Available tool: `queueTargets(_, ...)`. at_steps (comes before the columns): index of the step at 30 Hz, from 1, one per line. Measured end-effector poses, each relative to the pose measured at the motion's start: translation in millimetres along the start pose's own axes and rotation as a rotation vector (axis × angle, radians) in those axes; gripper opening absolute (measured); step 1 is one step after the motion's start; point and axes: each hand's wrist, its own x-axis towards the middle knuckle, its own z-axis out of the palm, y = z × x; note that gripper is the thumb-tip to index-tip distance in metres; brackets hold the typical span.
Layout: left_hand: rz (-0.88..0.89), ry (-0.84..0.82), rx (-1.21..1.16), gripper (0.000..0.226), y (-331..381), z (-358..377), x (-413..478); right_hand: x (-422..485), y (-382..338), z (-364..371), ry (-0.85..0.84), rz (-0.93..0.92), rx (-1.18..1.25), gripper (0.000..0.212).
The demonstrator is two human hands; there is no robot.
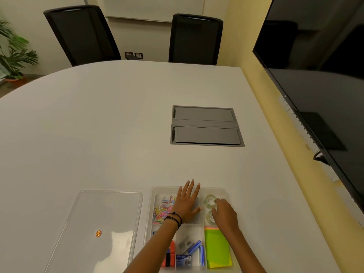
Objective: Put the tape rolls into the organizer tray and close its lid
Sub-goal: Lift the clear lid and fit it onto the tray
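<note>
The organizer tray (pixel 150 213) stood at the near edge of the white table (pixel 118 125), and its clear lid (pixel 110 209) lay flat on the table just beside it, at 9 o'clock from the tray. The lid was not on the tray yet. Its long axis ran from near to far, the same way as the tray, so I judged that the closing move would need the lid carried sideways toward 3 o'clock, without turning it. A small orange sticker (pixel 98 233) was visible on the lid.

Two tape rolls (pixel 209 200) lay already in the far right compartment, one behind the other, the second partly hidden under the right hand (pixel 224 215). This hand was over that compartment with its fingers curled down at the rolls; whether it was gripping one or only touching them, I could not tell.

The left hand (pixel 187 203) lay flat and spread open on the far middle part of the tray, holding nothing, it seemed only to steady the tray. It was the nearer hand to the lid, so it looked the natural one to fetch it. Paper clips (pixel 163 207) filled the compartment at 9 o'clock from this hand, and green sticky notes (pixel 216 247) lay at 6 o'clock from the tapes
</note>
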Motion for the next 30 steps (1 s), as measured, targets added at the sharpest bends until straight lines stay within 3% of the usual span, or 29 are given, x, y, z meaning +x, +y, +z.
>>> queueTargets(4,0.023,0.113,-0.105,0.082,-10,-19,-20,-14,-11,-5,0.077,-0.210,0.244,0.030)
queueTargets(6,-0.013,0.191,-0.187,0.071,-22,-30,-33,-22,-20,-4,0.043,-0.312,0.265,0.031)
queueTargets(10,-0.120,0.311,-0.301,0.076,-54,-43,-72,-37,-41,6,-0.053,-0.482,0.256,0.035)
queueTargets(14,-0.301,0.370,-0.344,0.076,-93,-48,-120,-51,-70,20,-0.163,-0.622,0.190,0.034)
queueTargets(17,-0.482,0.394,-0.348,0.060,-122,-45,-159,-63,-95,34,-0.237,-0.714,0.141,0.034)
queueTargets(24,-0.869,0.253,-0.332,0.053,-179,-13,-258,-93,-133,88,-0.455,-1.000,-0.169,0.037)
queueTargets(30,-1.039,0.246,-0.406,0.057,-198,3,-305,-108,-150,120,-0.589,-1.099,-0.388,0.037)
